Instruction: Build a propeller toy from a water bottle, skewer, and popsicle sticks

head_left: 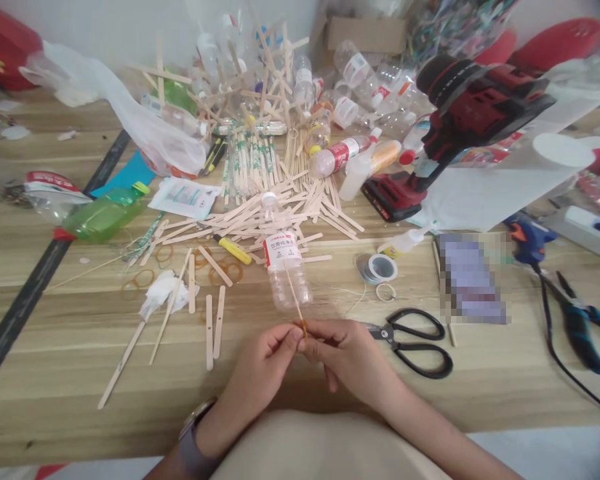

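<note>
Close to the table's front edge, my left hand (263,360) and my right hand (350,353) meet, fingers closed in a pinch. From between them a thin wooden stick (294,293) points away from me, passing in front of a clear plastic bottle (287,283) with a red and white label. An amber rubber band (304,328) shows around the stick's near end, at the fingertips of both hands; its lower part is hidden. Black-handled scissors (415,340) lie just right of my right hand. Two flat wooden sticks with small holes (214,327) lie left of my left hand.
Loose craft sticks (280,207) and several bottles crowd the back. A red cordless drill (460,120) stands at right, with a glue gun (530,237) and pliers (580,327) beyond the pixelated patch. A yellow utility knife (234,249), wire spool (380,268) and crumpled tissue (165,293) lie nearer.
</note>
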Motion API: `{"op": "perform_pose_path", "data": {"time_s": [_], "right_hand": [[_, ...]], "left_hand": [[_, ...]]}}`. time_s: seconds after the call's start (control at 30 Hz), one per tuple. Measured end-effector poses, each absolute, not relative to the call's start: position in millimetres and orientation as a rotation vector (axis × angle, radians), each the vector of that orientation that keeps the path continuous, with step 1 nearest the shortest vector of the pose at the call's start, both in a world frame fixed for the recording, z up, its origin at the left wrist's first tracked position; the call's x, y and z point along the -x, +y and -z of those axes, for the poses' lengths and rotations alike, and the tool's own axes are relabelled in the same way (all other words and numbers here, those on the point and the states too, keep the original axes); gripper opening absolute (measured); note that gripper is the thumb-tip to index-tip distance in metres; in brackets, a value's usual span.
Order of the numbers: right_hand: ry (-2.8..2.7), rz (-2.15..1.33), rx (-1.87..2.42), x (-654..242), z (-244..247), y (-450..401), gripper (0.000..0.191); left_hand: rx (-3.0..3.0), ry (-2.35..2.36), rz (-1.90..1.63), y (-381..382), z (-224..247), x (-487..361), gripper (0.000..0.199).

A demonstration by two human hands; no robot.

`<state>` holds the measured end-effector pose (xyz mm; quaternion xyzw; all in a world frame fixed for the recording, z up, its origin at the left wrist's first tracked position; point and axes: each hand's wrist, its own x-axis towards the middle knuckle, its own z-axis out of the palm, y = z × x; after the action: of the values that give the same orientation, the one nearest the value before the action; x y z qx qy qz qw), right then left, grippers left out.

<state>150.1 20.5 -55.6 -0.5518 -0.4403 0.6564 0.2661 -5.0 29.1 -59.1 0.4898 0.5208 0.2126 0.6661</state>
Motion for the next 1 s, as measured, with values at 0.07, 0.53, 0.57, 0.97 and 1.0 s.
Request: {"op": "perform_pose_path", "data": {"time_s": [0.07,0.53,0.57,0.97,1.0], "right_hand": [[-1.100,-1.800,1.495,-149.6,57.4,20.4,0.040],[-0.193,-2.022,1.104,-153.8,72.6,20.7,0.039],[-0.194,-2.017,1.098,-153.5,72.7,20.3,0.039],[-0.483,-2.073,0.984,-152.4,73.9,16.2,0.038],[-0.494,-2.078,0.971,-152.5,74.5,16.2,0.038]], "left_hand": [[-1.247,1.181,-0.466,28.5,55.5,6.9,0.040],[-1.119,1.440,-0.515,25.0,53.5,20.2,0.015],[-1.073,1.463,-0.518,25.5,54.9,20.4,0.017],[-1.340,1.214,-0.211,63.9,44.7,18.3,0.020],[-1.278,1.120,-0.209,66.9,46.8,19.8,0.018]]}}
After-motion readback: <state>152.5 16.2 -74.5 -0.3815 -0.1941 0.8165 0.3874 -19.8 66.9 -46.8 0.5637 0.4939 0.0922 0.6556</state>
